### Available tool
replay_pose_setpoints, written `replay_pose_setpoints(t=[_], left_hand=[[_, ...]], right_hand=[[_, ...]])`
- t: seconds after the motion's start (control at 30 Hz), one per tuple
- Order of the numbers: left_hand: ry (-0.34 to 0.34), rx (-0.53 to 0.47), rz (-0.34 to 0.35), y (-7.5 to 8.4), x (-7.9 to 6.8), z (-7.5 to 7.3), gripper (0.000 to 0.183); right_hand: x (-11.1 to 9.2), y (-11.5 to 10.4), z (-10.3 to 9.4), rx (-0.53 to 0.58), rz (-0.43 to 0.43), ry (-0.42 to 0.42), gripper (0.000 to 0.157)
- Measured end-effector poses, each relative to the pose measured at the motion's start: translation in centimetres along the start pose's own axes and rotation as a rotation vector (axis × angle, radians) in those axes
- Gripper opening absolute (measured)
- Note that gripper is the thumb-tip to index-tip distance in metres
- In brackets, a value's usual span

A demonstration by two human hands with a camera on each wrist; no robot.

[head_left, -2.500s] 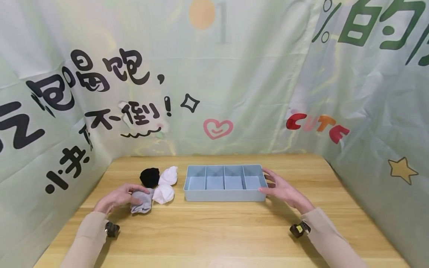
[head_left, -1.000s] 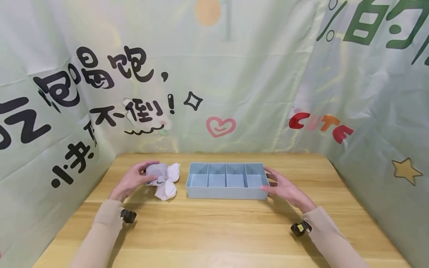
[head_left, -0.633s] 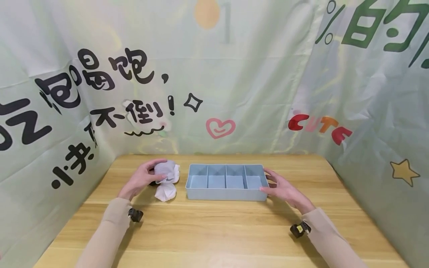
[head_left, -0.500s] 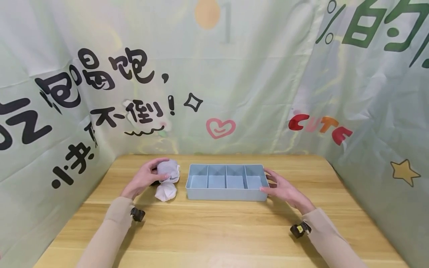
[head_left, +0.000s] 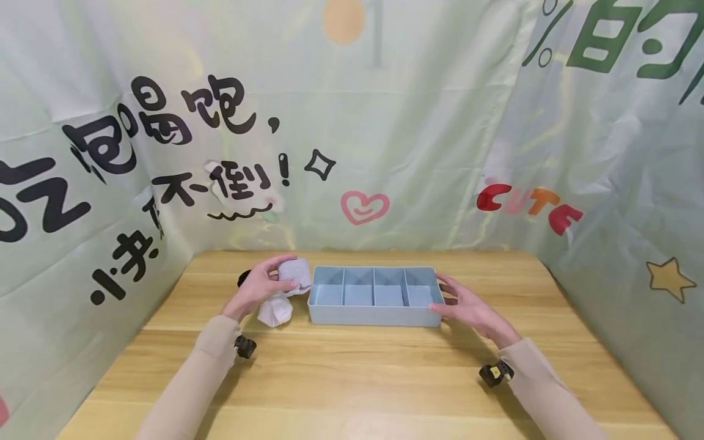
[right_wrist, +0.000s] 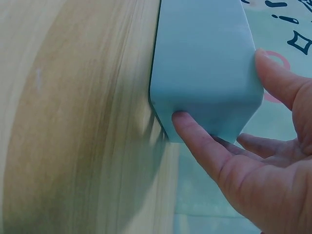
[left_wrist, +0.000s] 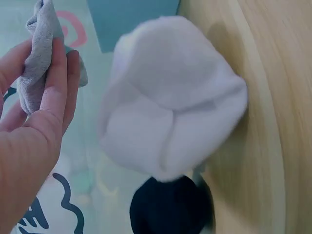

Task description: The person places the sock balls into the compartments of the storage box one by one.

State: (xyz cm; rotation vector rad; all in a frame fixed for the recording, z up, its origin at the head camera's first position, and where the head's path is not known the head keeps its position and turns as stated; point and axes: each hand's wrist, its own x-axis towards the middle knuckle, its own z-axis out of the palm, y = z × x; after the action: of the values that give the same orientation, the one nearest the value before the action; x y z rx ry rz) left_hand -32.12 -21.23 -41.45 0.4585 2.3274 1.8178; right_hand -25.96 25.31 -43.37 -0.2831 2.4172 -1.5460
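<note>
My left hand [head_left: 254, 292] pinches a folded grey sock [head_left: 296, 274] between thumb and fingers, close to the left end of the blue divided box [head_left: 374, 315]. In the left wrist view the same grey sock shows edge-on in the fingers. A bunched white sock [head_left: 275, 311] lies just below that hand. Behind the wrist, a black sock [head_left: 244, 278] is mostly covered. The other white sock is hidden behind the left hand and grey sock. My right hand [head_left: 467, 308] grips the right end of the box, thumb at the front corner and fingers around the far side.
The box has several compartments in a row, with nothing in them. It stands on a wooden table [head_left: 352, 379]. Printed cloth [head_left: 429, 153] hangs along the back and both sides of the table.
My left hand picked up the grey sock from the front left of the pile, then carried it back and rightward over the others toward the box. The right hand keeps its place.
</note>
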Motion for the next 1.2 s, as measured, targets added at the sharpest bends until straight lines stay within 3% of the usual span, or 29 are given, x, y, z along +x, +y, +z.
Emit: replay_pose_setpoints(t=[0.27,0.5,0.7,0.93,1.2], left_hand=[[-0.055,-0.026,-0.006,0.3,0.5,1.0,0.065],[-0.031,-0.053,0.018,1.0,1.2,2.0,0.065],[0.001,-0.006,0.026,0.8,1.6,2.9,0.06],[-0.032,0.013,0.082,0.8,1.9,3.7,0.06],[-0.028,0.096,0.082,0.8,1.9,4.6,0.057]], right_hand=[[-0.1,-0.2,-0.1,-0.003,0.001,0.001,0.091],[-0.1,-0.3,-0.1,-0.007,-0.004,0.004,0.09],[-0.1,-0.3,-0.1,0.005,0.001,0.002,0.093],[-0.1,-0.2,-0.1,0.008,0.003,0.006,0.094],[-0.2,-0.1,0.0,-0.011,0.011,0.009,0.092]])
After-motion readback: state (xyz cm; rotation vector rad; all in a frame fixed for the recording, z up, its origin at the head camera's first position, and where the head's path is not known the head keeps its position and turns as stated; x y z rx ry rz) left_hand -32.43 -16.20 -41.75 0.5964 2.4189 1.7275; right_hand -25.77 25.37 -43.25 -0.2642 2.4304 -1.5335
